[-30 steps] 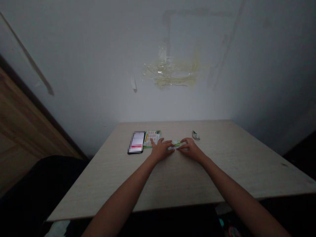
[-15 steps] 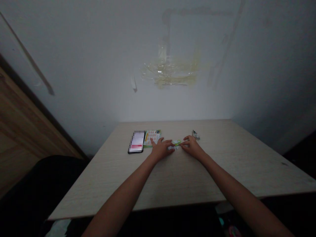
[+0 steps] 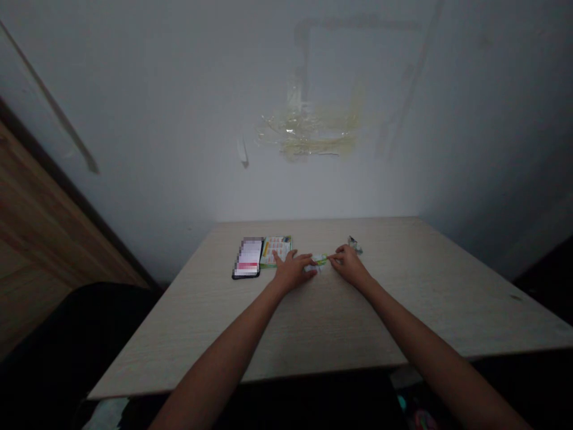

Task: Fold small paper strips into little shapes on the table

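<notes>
A small piece of green-and-white paper (image 3: pixel 321 259) lies on the table between my two hands. My left hand (image 3: pixel 290 273) rests palm down, its thumb and front fingers holding the paper's left end against the tabletop while its other fingers spread toward the booklet (image 3: pixel 278 246). At the right end, my right hand (image 3: pixel 351 266) pinches the paper's edge between thumb and forefinger. Fingers cover parts of the paper, so its full shape is hidden. Just behind my right hand sits a small crumpled silvery wrapper (image 3: pixel 355 244).
A phone (image 3: pixel 248 260) with a lit, partly blurred screen lies left of the booklet. The pale wooden table (image 3: pixel 340 334) meets a wall (image 3: pixel 179 119) bearing old clear tape (image 3: pixel 317 134). A dark form (image 3: pixel 85 322) stands at the left, beside a wooden panel (image 3: pixel 27 239).
My right hand has shifted slightly right and away from me along the paper, its fingertips drawing into a tighter pinch. My left hand stays where it was.
</notes>
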Demonstrator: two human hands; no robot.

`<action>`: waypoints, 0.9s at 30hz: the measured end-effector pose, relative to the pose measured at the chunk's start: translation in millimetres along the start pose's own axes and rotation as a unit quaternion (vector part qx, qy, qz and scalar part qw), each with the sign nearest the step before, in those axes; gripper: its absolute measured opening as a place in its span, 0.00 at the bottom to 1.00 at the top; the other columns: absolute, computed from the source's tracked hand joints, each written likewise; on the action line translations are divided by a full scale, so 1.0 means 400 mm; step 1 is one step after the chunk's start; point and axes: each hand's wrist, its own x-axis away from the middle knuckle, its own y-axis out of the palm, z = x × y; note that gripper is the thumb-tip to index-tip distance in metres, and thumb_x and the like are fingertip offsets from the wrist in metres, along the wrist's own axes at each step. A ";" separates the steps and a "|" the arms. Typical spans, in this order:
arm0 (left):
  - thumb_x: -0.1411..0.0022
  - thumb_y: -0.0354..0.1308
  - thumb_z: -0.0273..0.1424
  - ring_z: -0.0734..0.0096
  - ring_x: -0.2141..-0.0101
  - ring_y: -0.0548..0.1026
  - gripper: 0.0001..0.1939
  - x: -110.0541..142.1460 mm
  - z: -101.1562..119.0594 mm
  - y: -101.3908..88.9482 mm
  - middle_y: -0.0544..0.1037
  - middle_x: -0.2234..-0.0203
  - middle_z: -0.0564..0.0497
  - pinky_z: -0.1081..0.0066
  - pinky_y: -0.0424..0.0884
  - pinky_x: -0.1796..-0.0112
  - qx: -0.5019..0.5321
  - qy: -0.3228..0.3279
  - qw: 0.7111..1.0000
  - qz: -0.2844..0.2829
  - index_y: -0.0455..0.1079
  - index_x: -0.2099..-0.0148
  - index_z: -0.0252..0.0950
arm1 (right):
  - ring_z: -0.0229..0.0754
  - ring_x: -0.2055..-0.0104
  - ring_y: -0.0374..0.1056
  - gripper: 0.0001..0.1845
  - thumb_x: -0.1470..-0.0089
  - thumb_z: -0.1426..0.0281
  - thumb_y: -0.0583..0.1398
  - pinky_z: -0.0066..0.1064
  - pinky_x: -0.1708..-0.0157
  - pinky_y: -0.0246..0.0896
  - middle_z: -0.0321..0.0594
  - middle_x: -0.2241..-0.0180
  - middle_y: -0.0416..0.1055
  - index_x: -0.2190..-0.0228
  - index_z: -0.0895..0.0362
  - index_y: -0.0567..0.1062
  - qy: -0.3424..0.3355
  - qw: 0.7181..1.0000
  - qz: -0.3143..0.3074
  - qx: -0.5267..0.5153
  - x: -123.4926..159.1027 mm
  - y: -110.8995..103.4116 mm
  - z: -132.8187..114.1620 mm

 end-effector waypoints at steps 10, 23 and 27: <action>0.35 0.52 0.50 0.45 0.35 0.53 0.16 0.004 -0.002 0.001 0.66 0.37 0.62 0.21 0.25 0.47 0.006 0.010 1.000 0.002 0.70 0.46 0.61 | 0.47 0.56 0.65 0.11 0.43 0.70 0.60 0.40 0.51 0.62 0.48 0.61 0.69 0.61 0.57 0.82 -0.011 1.000 0.004 -0.004 0.006 -0.002 0.000; 0.34 0.50 0.50 0.46 0.34 0.52 0.18 0.009 0.000 -0.001 0.66 0.38 0.62 0.22 0.23 0.46 -0.012 0.041 0.999 0.009 0.68 0.44 0.62 | 0.47 0.55 0.65 0.09 0.43 0.68 0.61 0.39 0.49 0.60 0.47 0.60 0.71 0.68 0.58 0.82 -0.015 1.000 -0.002 0.007 0.010 -0.020 -0.035; 0.35 0.51 0.50 0.46 0.34 0.53 0.18 0.007 -0.003 0.001 0.67 0.38 0.62 0.22 0.23 0.47 -0.003 0.040 0.999 0.013 0.68 0.44 0.63 | 0.45 0.56 0.65 0.09 0.44 0.68 0.61 0.36 0.51 0.60 0.46 0.64 0.71 0.71 0.58 0.80 0.020 0.998 -0.011 0.054 0.000 -0.016 -0.056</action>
